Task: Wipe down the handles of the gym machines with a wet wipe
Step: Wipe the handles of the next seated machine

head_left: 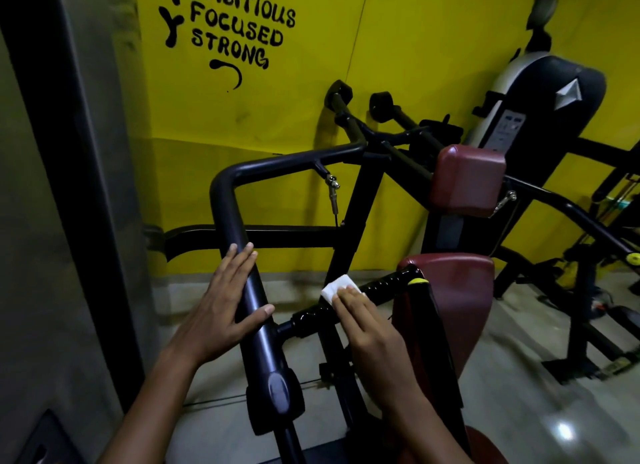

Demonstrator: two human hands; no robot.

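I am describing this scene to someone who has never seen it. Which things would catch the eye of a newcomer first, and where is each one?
The bright yellow wall with black painted words at the upper left stands out first. Low in the middle, the right hand presses a white wet wipe on the ribbed black handle, while the left hand rests on the thick black bar beside it. Dark red pads sit to the right.

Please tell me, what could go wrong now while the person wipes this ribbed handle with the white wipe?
1. The right hand presses the wet wipe with flat fingers only, so it may slip off the ribbed handle.
2. The wipe covers only the top, so the underside may stay dirty.
3. The left hand rests on the black arm; if this arm swings, the person may lose balance.
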